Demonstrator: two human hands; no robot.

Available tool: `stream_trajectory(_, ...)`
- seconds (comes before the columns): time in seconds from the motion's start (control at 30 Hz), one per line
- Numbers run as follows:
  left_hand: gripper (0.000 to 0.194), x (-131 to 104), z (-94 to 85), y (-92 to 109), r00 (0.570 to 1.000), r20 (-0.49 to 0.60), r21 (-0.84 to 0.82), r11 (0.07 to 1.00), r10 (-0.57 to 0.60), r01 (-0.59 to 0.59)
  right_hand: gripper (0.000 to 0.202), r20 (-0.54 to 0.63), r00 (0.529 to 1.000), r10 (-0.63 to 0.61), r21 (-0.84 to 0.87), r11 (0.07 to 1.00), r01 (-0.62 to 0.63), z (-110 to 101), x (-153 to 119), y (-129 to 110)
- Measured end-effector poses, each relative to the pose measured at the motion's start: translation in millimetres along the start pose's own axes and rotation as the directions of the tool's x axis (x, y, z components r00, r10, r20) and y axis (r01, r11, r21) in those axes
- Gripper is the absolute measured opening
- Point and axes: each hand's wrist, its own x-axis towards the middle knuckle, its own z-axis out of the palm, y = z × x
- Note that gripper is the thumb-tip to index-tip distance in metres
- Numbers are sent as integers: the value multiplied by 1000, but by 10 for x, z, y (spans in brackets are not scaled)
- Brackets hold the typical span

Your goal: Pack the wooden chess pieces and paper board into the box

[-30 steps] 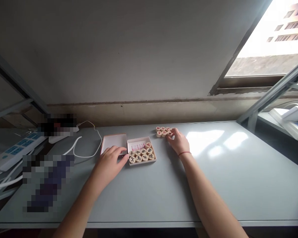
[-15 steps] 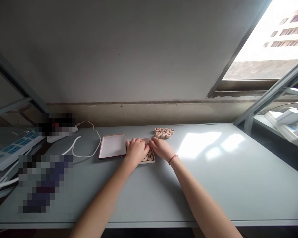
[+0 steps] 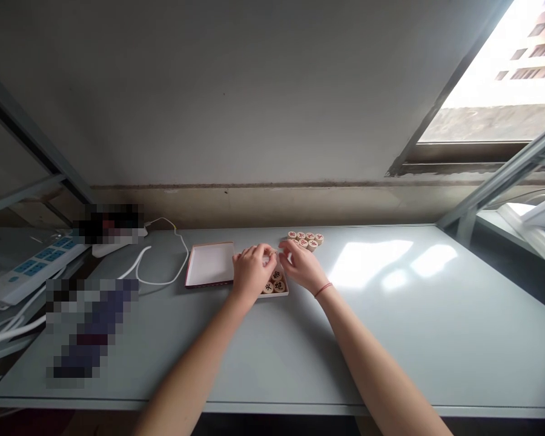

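Observation:
Over a shallow open box [image 3: 279,295], my left hand [image 3: 253,269] is closed, thumb and fingers pinched on what looks like a pale Chinese chess piece [image 3: 273,251], mostly hidden. My right hand [image 3: 301,263], a red string on its wrist, hovers at the box's right side with thumb and forefinger apart. Inside the box lie several round wooden Chinese chess pieces [image 3: 278,286] with dark characters; the left hand covers part of them. Just beyond the right hand, several pieces with red characters [image 3: 310,237] sit in two rows on the desk, partly hidden by its fingers.
The box lid [image 3: 210,264] lies inner side up, left of the box. A white cable [image 3: 184,257] loops across the grey desk [image 3: 390,345]. A power strip [image 3: 31,272] stands at far left, near blurred items. Metal frame posts rise at both sides; a wall runs behind.
My hands have lifted slightly and their fingers have loosened, showing more of the dark pieces in the box. The whole view has shifted a little.

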Motion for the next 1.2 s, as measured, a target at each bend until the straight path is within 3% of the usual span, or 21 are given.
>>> stream_trajectory(0.1,11,-8,-70,-3,1000,-9,-223,975,-22,19,29,-37,982,-185,19,982,186,10,-34,-70)
stream_trajectory(0.23,13,-6,-96,-32,998,-10,-426,903,-68,57,26,-87,977,-192,61,978,198,4,-14,-76)
stream_trajectory(0.33,15,16,-70,-90,992,-63,-551,832,-114,60,27,-191,980,-59,52,996,70,-111,43,108)
stream_trajectory(0.47,17,39,-51,-147,988,-47,-679,730,-149,78,24,-316,919,238,-85,957,-277,-354,66,523)
stream_trajectory(0.57,16,36,-46,-145,989,-24,-682,726,-145,90,22,-244,887,391,-173,883,-437,-451,30,757)
stream_trajectory(0.67,21,26,-35,-127,987,-14,-665,739,-161,111,10,-124,896,427,-225,867,-444,-458,3,821)
stream_trajectory(0.77,27,17,-24,-117,990,-19,-622,777,-137,96,12,-125,902,413,-252,866,-431,-459,10,718)
stream_trajectory(0.83,27,9,-12,-116,996,-42,-564,825,-77,40,14,-164,916,367,-170,904,-393,-463,21,559)
stream_trajectory(0.93,28,-13,20,-121,996,-82,-427,901,44,-75,22,-92,973,213,136,970,-199,-423,21,222)
stream_trajectory(1.0,31,-30,48,-127,988,-99,-346,927,116,-143,29,-4,999,44,283,958,-41,-360,4,-7)
stream_trajectory(1.1,34,-52,78,-137,977,-121,-289,935,177,-206,25,1,997,-82,253,964,79,-258,-33,-243)
stream_trajectory(1.2,36,-62,82,-145,969,-129,-250,938,213,-239,18,-35,995,-96,184,978,101,-193,-64,-337)
